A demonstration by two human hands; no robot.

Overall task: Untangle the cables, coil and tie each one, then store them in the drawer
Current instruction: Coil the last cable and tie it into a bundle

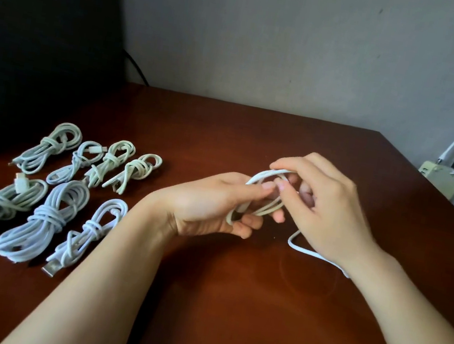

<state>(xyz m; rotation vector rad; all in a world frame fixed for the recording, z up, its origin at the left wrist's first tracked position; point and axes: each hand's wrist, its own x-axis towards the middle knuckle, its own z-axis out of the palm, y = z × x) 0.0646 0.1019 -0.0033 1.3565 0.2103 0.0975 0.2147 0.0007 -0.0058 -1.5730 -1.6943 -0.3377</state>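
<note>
Eight coiled bundles (45,220) lie in rows at the left of the tabletop (228,306), while one more cable (264,175) is held just above the wood, the left grip (215,199) curled round its gathered loops and the right grip (327,205) pinching the coil's top. Coiling looks part done, with a loose tail (305,251) trailing on the tabletop under the right wrist. It would be best to clamp the loops firmly, lay each turn the same size, and leave enough end to wrap the middle.

We see a glossy, reddish-brown wooden table (228,306). The white cables (45,220) look like smooth plastic; the wall (269,44) is matt.
</note>
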